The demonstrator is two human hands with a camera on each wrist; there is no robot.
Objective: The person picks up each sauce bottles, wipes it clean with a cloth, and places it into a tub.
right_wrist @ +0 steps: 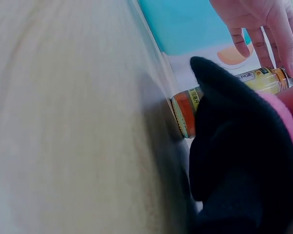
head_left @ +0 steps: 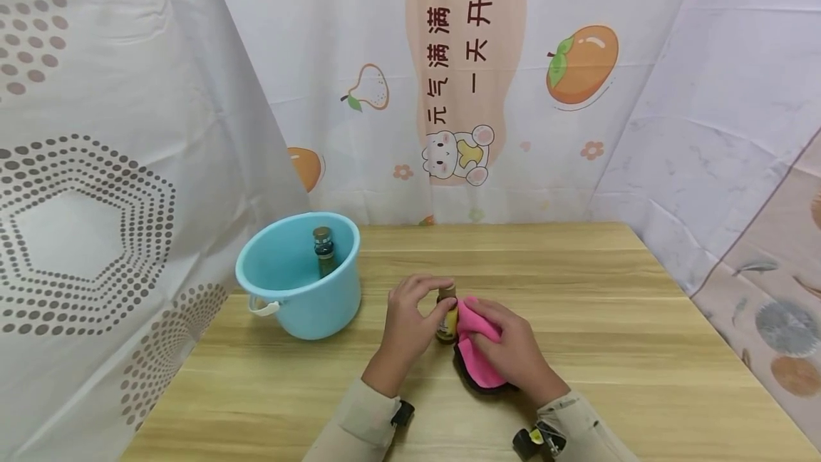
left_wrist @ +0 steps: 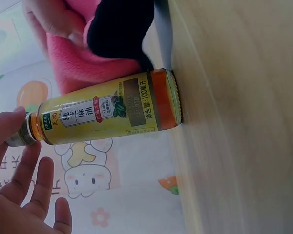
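Observation:
A small sesame oil bottle with a yellow label stands upright on the wooden table. My left hand pinches its cap from above between thumb and fingers, the other fingers spread apart in the left wrist view. Bunched in my right hand is a cloth, pink on one face and black on the other. Its folds lie against the bottle's right side, and its black edge hangs close over the table. In the right wrist view the cloth hides part of the bottle.
To the left stands a light blue bucket with a white handle grip. Another capped bottle leans inside it. Printed curtains hang behind the table and along both sides.

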